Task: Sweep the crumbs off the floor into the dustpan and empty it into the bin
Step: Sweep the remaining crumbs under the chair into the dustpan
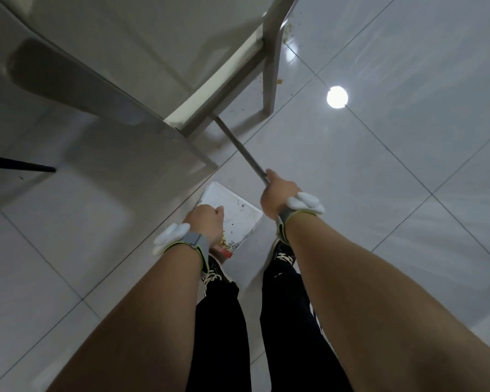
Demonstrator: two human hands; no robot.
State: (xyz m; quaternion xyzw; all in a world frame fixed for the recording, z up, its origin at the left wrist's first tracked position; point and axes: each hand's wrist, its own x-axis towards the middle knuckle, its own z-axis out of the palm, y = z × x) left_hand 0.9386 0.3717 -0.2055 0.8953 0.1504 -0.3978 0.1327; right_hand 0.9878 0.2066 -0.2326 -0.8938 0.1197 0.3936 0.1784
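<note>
A white dustpan (234, 209) hangs in front of my feet, with yellowish crumbs (224, 241) and dark specks piled at its near end. My left hand (205, 222) is shut on the dustpan's handle, which is mostly hidden under the hand; a red part shows just below. My right hand (279, 195) is shut on a grey broom handle (239, 149) that slants up and left under the table; the broom head is hidden. More crumbs (285, 38) lie on the floor by the table leg at the top.
A white table (125, 66) fills the upper left, its leg (270, 66) standing on glossy grey floor tiles. A black chair leg (20, 164) pokes in from the left edge. My black shoes (283, 254) stand under my hands. A ceiling light reflects off the tiles to the right.
</note>
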